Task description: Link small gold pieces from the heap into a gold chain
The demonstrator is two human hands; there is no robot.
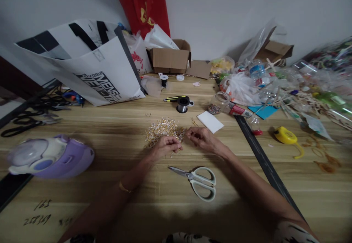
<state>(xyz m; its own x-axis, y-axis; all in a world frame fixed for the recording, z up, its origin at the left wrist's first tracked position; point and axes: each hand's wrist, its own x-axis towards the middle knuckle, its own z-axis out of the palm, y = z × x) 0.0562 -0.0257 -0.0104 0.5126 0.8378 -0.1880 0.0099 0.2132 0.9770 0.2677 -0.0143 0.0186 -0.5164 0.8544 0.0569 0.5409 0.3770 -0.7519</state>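
A loose heap of fine gold and silver wire pieces [162, 128] lies on the wooden table in front of me. My left hand [167, 145] is at the heap's near edge, thumb and fingers pinched together; what it holds is too small to make out. Just right of the heap, my right hand [202, 139] is closed in a pinch too, and its contents cannot be made out. Scissors with pale green handles [192, 178] lie nearer to me, blades partly apart. Beyond the hands stands a spool of silver wire [183, 104], near a white square pad [210, 122].
On the left are a purple and white appliance [55, 156], several black-handled scissors [26, 122] and a large paper bag [93, 66]. A cardboard box [170, 59] stands at the back. To the right lie a glass jar [219, 103], a yellow tape measure [286, 135] and piled plastic bottles.
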